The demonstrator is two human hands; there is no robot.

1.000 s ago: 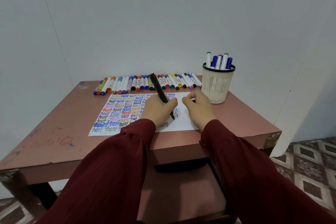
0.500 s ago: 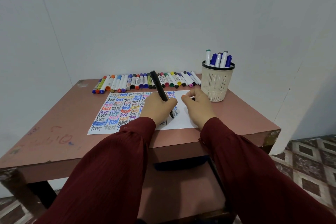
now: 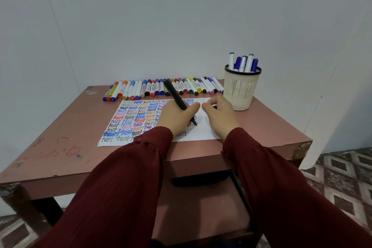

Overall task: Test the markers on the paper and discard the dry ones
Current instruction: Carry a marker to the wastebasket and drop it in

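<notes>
Mid-frame, the left hand (image 3: 175,117) has its grip closed round a slim black plastic marker (image 3: 175,94), tip on the white paper sheet (image 3: 203,133), while the right hand (image 3: 219,117) has its grip curled on a mostly hidden dark piece (image 3: 215,106).

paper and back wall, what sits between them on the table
A row of capped markers, side by side along the far edge of the table, fills the stretch between paper and wall; head view.

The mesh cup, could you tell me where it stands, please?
Head view: the mesh cup stands at the table's far right, beside the marker row's right end.
</notes>
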